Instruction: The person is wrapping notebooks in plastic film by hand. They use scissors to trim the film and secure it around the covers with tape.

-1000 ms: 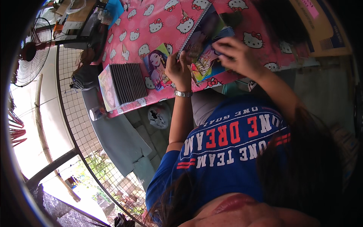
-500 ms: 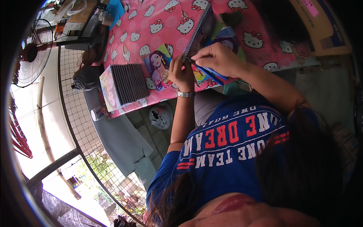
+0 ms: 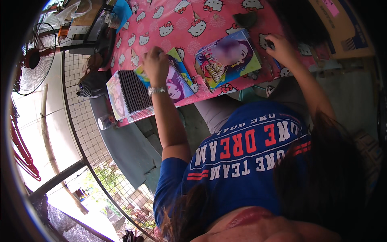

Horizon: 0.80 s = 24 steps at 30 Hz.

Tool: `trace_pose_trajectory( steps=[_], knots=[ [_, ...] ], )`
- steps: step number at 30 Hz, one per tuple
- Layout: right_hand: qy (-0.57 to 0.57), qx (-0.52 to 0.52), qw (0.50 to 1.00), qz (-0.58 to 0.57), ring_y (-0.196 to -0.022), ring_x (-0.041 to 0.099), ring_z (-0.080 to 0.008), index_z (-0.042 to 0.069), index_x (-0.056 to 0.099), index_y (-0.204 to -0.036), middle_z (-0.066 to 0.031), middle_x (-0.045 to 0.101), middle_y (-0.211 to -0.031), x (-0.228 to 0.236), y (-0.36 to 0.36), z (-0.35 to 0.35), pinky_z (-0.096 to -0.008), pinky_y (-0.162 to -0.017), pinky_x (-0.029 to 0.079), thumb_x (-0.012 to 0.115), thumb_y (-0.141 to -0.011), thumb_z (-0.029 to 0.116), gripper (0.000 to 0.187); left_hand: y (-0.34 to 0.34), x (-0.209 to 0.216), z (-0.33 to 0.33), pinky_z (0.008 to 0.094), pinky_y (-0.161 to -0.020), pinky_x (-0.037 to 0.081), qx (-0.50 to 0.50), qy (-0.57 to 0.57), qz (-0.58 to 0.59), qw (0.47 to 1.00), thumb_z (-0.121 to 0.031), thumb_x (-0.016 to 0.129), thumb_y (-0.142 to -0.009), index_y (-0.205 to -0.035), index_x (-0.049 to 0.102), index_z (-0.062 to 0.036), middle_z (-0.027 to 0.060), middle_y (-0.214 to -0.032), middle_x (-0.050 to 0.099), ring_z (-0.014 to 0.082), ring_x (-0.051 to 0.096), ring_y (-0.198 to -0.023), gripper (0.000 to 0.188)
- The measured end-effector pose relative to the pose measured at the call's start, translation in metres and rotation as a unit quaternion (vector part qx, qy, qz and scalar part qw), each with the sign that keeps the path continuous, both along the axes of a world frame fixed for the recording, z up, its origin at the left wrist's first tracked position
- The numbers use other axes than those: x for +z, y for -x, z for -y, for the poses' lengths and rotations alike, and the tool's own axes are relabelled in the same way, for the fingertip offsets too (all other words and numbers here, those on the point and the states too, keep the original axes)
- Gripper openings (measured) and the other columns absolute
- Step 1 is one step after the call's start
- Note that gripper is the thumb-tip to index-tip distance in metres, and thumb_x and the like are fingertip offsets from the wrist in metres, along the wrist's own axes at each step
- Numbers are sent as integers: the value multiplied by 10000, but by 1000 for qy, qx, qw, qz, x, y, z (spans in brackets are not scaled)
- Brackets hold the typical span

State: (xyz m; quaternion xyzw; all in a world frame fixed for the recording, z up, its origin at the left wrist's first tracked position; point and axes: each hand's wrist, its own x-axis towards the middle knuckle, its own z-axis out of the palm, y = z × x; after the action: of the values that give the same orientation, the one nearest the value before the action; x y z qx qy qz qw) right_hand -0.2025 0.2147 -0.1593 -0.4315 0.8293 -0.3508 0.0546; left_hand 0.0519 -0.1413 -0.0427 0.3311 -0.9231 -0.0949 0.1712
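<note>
My left hand (image 3: 155, 66) is closed on the upper edge of a spiral notebook (image 3: 176, 88) with a picture cover, held tilted beside the notebook stack. Under it lies another bright cover (image 3: 177, 54), partly hidden. The stack of notebooks (image 3: 137, 90) with dark spiral bindings stands just left of my left hand. My right hand (image 3: 282, 49) is at the right side of the table with fingers curled. A sliver of blue handle (image 3: 276, 63) shows under its palm, from the pliers-like tool; the rest is hidden. Between my hands lies a picture-covered pile (image 3: 217, 76).
A pink patterned cloth (image 3: 161, 40) covers the table. A dark object (image 3: 245, 19) lies near the far right, and a cardboard box (image 3: 342, 28) stands beyond my right hand. At the left are a fan (image 3: 34, 56), a wire mesh (image 3: 80, 105) and a small white cup (image 3: 105, 122).
My hands have parted. The left has carried the spiral notebook left toward the stack, turning it flatter. The right has moved right with the blue-handled tool, uncovering the pile between them.
</note>
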Motion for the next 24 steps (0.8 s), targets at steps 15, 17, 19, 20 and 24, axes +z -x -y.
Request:
trace_pose_trajectory(
  steps=[15, 17, 19, 20, 24],
  knots=[
    [-237, -185, 938, -171, -989, 669, -349, 75, 642, -1109, -162, 655, -1032, -8, 89, 29, -450, -800, 582, 608, -894, 182, 243, 102, -105, -100, 424, -933, 482, -182, -106, 45, 977, -152, 753, -783, -1091, 704, -67, 170, -1119, 672, 345, 623, -1060, 323],
    [-193, -200, 950, -140, -999, 667, -366, 100, 645, -1153, -164, 659, -1040, -2, 93, 27, -470, -810, 573, 613, -878, 178, 288, 107, -105, -92, 405, -918, 493, -165, -134, 71, 974, -150, 772, -759, -1092, 702, -63, 163, -1121, 678, 329, 633, -1053, 352],
    [-105, -235, 957, -130, -1023, 658, -379, 129, 646, -1197, -165, 661, -1049, 2, 96, 25, -492, -823, 561, 616, -864, 186, 339, 111, -103, -83, 385, -889, 502, -159, -194, 88, 964, -146, 787, -737, -1082, 700, -57, 149, -1075, 692, 300, 652, -1007, 368],
    [-88, -242, 962, -91, -1034, 648, -384, 150, 638, -1244, -162, 656, -1064, 7, 98, 24, -506, -859, 546, 627, -847, 208, 401, 112, -103, -79, 374, -875, 507, -155, -223, 96, 958, -145, 795, -726, -1077, 699, -54, 143, -1052, 699, 285, 661, -985, 376],
    [-42, -224, 962, -153, -986, 626, -393, 106, 657, -1166, -189, 629, -1036, 8, 111, 16, -477, -863, 523, 603, -857, 142, 315, 112, -99, -76, 342, -831, 515, -150, -269, 27, 951, -131, 800, -724, -1064, 687, -49, 108, -958, 715, 229, 679, -888, 367]
  ],
)
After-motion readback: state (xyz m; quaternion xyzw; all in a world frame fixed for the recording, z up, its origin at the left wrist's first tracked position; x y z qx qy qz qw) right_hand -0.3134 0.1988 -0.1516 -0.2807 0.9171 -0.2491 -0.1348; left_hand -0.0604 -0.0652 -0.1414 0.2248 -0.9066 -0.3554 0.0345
